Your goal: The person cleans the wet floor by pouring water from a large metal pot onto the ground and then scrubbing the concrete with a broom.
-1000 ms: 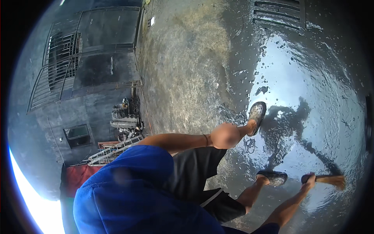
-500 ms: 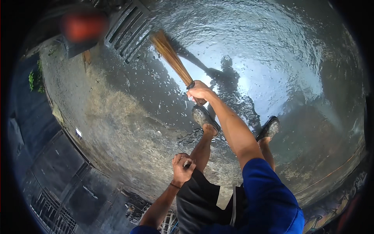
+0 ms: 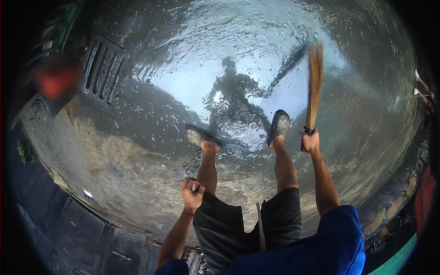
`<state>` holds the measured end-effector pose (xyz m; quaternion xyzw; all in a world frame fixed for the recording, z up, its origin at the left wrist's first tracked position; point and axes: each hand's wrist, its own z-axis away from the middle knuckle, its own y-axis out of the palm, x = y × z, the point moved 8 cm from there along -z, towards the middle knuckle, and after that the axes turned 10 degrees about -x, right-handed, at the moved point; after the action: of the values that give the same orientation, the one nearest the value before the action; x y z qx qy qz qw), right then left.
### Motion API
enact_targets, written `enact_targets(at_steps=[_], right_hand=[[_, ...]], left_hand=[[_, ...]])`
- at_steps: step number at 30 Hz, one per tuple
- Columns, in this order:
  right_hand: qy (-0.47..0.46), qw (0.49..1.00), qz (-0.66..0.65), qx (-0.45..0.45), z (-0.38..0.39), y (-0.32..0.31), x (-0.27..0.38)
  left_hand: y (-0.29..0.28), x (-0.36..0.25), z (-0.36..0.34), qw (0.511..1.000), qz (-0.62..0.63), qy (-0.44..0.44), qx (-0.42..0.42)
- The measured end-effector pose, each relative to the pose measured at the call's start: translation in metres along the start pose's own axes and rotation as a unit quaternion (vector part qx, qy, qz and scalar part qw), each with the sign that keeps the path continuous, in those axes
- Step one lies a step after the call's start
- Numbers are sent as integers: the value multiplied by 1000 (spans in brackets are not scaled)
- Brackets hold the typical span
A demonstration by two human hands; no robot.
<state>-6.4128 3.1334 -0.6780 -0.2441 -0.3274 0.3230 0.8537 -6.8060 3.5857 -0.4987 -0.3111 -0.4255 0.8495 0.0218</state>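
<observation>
My right hand [image 3: 310, 141] grips a stick broom [image 3: 315, 87] at its dark-bound end, out to the right of my right foot. The broom's tan bristles point away from me. Whether their tips touch the floor I cannot tell. Close to my left knee, my left hand [image 3: 192, 194] is curled with the fingertips near the thumb; what it holds, if anything, is hidden. Below the broom lies the wet concrete floor [image 3: 183, 96], where water ripples and reflects my outline and the broom. My feet, in speckled grey clogs [image 3: 280, 123], stand apart at the water's near edge.
A slotted drain grate [image 3: 104, 68] is set in the floor at the far left, beside a blurred red object [image 3: 59, 78]. Dark panels [image 3: 78, 229] line the near left. A painted wall [image 3: 389, 206] runs along the right, with a thin line on the floor before it.
My right hand has swung the broom from the far left, near the grate, over to the right. My view has turned and my feet now show farther left. The left hand stays curled.
</observation>
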Motion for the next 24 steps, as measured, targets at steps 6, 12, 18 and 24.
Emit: enact_targets(at_steps=[6,12,18,24], right_hand=[[69,990,-117,35,-65,139,11],[34,966,12,258,135,372,108],[-111,911,207,340,190,324,141],[-251,872,170,384,207,140,200]], left_hand=[[13,-12,-8,999,31,25,19],[8,-12,-8,999,38,19,-14],[31,-24,2,997,47,54,-13],[22,-5,16,993,-58,84,-60]])
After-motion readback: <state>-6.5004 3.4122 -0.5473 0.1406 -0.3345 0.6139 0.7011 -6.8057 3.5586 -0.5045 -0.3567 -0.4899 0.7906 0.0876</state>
